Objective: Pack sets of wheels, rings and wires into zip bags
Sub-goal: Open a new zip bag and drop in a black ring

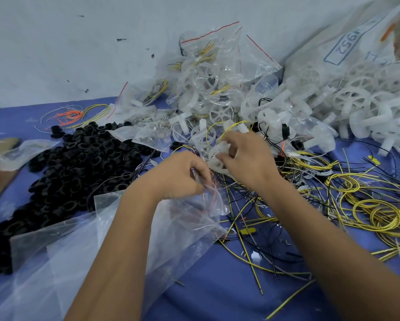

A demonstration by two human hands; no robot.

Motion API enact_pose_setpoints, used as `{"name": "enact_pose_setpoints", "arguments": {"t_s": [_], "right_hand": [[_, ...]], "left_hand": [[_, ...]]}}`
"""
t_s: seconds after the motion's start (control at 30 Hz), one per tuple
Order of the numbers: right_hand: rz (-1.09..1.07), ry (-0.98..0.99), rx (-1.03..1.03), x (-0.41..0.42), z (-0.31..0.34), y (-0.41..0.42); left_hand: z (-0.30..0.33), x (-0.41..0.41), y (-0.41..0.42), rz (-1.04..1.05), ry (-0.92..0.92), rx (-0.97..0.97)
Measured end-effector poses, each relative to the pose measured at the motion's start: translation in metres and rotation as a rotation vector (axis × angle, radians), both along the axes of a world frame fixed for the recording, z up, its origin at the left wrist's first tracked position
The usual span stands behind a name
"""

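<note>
The left hand (182,174) pinched the mouth of a small zip bag (208,205) in its curled fingers. The right hand (245,156) pinched a white wheel (217,156) just beside that mouth, not yet inside. Beyond the fingers lay many packed bags (208,72). Big heaps of black rings (78,163), wheels (356,105) and yellow wires (375,205) were still loose, so lots was left.

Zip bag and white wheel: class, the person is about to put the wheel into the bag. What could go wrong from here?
1. The left hand pinches only one edge of the zip bag, so its mouth may sag shut as the white wheel in the right hand arrives.
2. Loose wires lie tangled under both hands; one could snag and be dragged in.
3. Black rings sit heaped close by and could be knocked.
</note>
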State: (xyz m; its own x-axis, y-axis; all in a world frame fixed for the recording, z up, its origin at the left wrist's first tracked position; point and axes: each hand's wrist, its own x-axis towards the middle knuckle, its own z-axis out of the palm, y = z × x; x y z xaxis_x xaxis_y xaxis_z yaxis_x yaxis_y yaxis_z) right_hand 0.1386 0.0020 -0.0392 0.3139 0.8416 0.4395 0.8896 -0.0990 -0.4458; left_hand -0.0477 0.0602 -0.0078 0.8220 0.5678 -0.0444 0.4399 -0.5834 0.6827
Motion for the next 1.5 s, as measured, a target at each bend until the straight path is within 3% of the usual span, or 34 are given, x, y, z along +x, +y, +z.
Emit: {"name": "enact_pose_setpoints", "arguments": {"t_s": [0.07,0.13,0.2,0.27,0.37,0.57,0.7,0.93,1.13,1.27,1.4,1.5], "right_hand": [[-0.018,0.341,0.224,-0.005,-0.003,-0.02],[0.085,0.81,0.342,-0.01,-0.007,-0.039],[0.316,1.321,0.327,-0.014,-0.009,-0.05],[0.444,1.541,0.251,-0.015,-0.009,-0.053],[0.408,1.44,0.161,-0.015,-0.013,-0.048],[0.193,0.779,0.072,-0.013,-0.025,-0.046],[0.313,0.638,0.12,-0.022,-0.023,-0.046],[0.498,0.677,0.007,-0.028,-0.018,-0.05],[0.323,0.782,0.035,-0.028,-0.021,-0.049],[0.223,1.02,0.077,-0.029,-0.021,-0.047],[0.335,1.28,-0.042,-0.029,-0.019,-0.048],[0.389,1.292,-0.123,-0.028,-0.018,-0.049]], "left_hand": [[0.002,-0.003,0.002,0.011,-0.008,0.001],[0.004,-0.005,0.004,0.034,-0.027,0.012],[0.005,-0.007,0.006,0.056,-0.057,0.025],[0.006,-0.009,0.007,0.075,-0.097,0.045],[0.008,-0.012,0.007,0.097,-0.16,0.08],[0.017,-0.015,0.006,0.099,-0.247,0.05],[0.021,-0.013,0.002,0.056,-0.223,0.049],[0.024,-0.006,-0.004,0.025,-0.193,0.109],[0.024,0.01,-0.018,-0.037,-0.277,0.207],[0.018,0.016,-0.02,-0.052,-0.293,0.211],[0.016,0.014,-0.016,-0.004,-0.316,0.231],[0.018,0.014,-0.016,-0.019,-0.332,0.205]]}}
